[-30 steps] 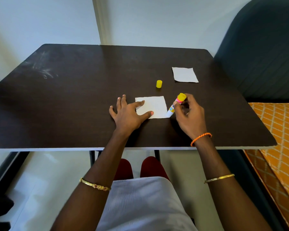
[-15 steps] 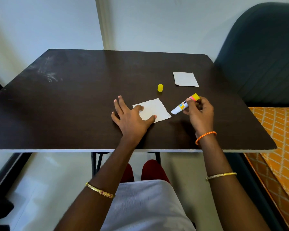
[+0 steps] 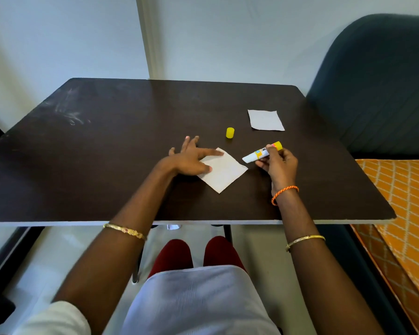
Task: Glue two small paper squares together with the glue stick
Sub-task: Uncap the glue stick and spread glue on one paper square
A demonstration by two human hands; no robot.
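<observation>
Two white paper squares lie on my dark brown tabletop [image 3: 107,165], well apart. The nearer white paper square [image 3: 224,172] sits turned like a diamond near the middle front, and my left hand [image 3: 189,158] rests on its left corner, fingers straight and spread, forefinger laid along its upper left edge and thumb tip on the sheet, pinning it flat. The farther white paper square [image 3: 266,120] lies untouched toward the back right.

My right hand [image 3: 279,165] grips the white glue stick with the yellow end [image 3: 261,152], fingers curled round the barrel. The stick is off the paper, held just beside the diamond's right corner. Its long axis runs from upper right down to lower left, the white tip aimed at that corner and the yellow end pointing away toward the back. The small yellow plastic cap [image 3: 230,132] stands on the table between the two sheets, so the stick is uncapped.

What my coming stroke turns on, as I judge it: the pinned sheet lies to the left of the tip and a little nearer me, and the right hand is much the nearer one to it. A short dip leftward should put the tip onto paper. My right wrist is bent inward; my left forearm crosses in from the left, wrist low over the table.
</observation>
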